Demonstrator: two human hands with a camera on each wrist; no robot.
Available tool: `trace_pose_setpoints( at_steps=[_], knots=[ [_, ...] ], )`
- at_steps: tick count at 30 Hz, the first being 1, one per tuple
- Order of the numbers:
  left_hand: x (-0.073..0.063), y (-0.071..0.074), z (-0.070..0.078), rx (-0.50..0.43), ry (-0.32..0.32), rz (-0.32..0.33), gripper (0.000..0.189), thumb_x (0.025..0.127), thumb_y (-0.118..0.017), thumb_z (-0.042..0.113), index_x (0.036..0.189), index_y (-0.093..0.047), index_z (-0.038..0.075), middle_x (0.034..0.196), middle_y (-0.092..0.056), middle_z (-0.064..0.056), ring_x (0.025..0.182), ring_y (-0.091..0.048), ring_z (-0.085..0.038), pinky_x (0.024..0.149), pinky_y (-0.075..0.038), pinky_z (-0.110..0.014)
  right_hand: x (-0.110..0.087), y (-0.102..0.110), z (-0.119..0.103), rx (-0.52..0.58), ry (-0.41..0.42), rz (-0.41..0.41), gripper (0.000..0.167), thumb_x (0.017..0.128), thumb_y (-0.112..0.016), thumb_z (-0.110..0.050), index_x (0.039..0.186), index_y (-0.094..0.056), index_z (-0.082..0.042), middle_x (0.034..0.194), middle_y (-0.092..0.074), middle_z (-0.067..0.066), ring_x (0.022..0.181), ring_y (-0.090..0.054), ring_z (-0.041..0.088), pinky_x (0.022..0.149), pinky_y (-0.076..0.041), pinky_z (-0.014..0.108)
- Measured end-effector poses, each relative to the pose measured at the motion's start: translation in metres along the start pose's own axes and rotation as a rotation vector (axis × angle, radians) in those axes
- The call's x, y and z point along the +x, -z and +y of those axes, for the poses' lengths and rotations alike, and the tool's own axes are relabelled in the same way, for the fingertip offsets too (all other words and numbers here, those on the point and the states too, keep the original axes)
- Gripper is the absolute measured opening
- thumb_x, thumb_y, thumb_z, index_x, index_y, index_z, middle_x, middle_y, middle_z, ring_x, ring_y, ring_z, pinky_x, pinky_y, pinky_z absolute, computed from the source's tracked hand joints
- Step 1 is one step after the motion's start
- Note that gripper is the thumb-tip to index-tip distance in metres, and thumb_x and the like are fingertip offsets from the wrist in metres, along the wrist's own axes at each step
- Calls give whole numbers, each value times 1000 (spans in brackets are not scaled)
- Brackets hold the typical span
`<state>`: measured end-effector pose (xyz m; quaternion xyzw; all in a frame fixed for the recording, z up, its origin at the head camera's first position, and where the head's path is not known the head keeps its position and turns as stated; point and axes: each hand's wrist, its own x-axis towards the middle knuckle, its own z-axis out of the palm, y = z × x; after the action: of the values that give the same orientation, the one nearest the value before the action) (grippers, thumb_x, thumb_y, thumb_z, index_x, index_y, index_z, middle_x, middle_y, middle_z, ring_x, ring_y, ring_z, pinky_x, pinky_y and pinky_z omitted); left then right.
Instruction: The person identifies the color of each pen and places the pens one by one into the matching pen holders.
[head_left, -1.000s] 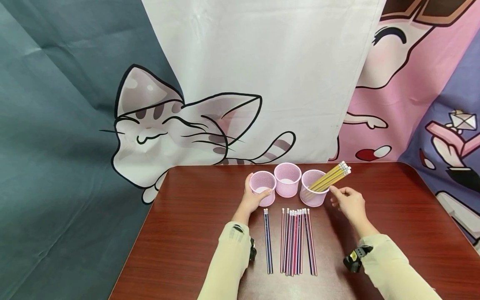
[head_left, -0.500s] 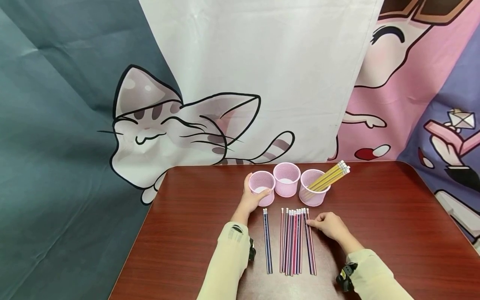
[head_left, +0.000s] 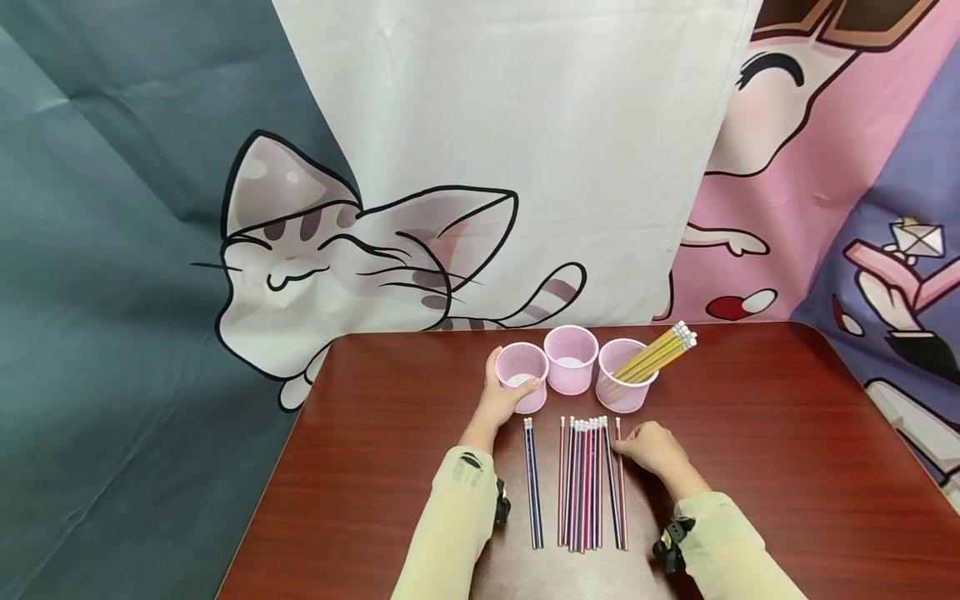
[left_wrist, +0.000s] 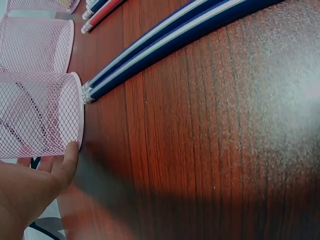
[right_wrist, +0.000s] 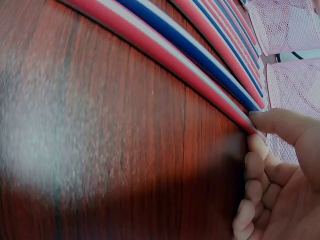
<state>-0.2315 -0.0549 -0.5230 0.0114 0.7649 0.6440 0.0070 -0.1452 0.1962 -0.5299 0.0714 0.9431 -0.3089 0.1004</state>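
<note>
My left hand (head_left: 497, 402) grips the left pink mesh pencil cup (head_left: 534, 404), with fingers round its outer side and thumb at the front. In the left wrist view that cup (left_wrist: 40, 115) appears close up. My right hand (head_left: 655, 448) pinches a red-and-white striped pencil (right_wrist: 200, 86) near its eraser end, between thumb and forefinger. This pencil lies at the right end of a row of striped pencils (head_left: 585, 483), now slightly apart at the top from a blue-and-white pencil (head_left: 612, 483). The row's eraser ends point toward the cups.
A second pink cup (head_left: 570, 379) stands in the middle. The right pink cup (head_left: 618, 400) holds a bundle of yellow pencils (head_left: 654, 354) leaning right. Two blue-and-white pencils (head_left: 533, 483) lie left of the row on the brown table (head_left: 375, 467). A printed cloth (head_left: 555, 167) hangs behind.
My right hand has come from beside the yellow pencils' cup down to the row, and the rightmost red pencil's eraser end has shifted away from its neighbour. My left hand stays on the cup.
</note>
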Motion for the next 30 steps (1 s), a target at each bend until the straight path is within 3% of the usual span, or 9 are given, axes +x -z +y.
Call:
trace_pose_setpoints(
  at_steps=[11, 22, 30],
  knots=[
    [0, -1, -2, -74, -3, 6, 91, 71, -80, 11, 143, -25, 18, 141, -34, -15, 123, -37, -33, 103, -27, -45, -4, -3, -5, -5, -60, 45, 27, 73, -66, -33, 57, -56, -14, 59, -53, -3, 59, -49, 19, 53, -40, 36],
    [-2, -2, 3, -85, 4, -1, 90, 70, -80, 10, 142, -26, 18, 139, -36, -14, 122, -38, -31, 103, -29, -45, -5, 7, -7, 185, 13, 128, 17, 74, -65, -20, 61, -61, -9, 50, -56, -2, 48, -49, 12, 48, -40, 27],
    [-2, 0, 1, -73, -2, 4, 90, 70, -80, 10, 142, -26, 17, 139, -36, -14, 122, -38, -32, 103, -29, -44, -5, 20, -18, 184, 89, 218, 12, 73, -63, -19, 70, -62, -8, 57, -57, -3, 55, -50, 13, 54, -39, 28]
  ],
)
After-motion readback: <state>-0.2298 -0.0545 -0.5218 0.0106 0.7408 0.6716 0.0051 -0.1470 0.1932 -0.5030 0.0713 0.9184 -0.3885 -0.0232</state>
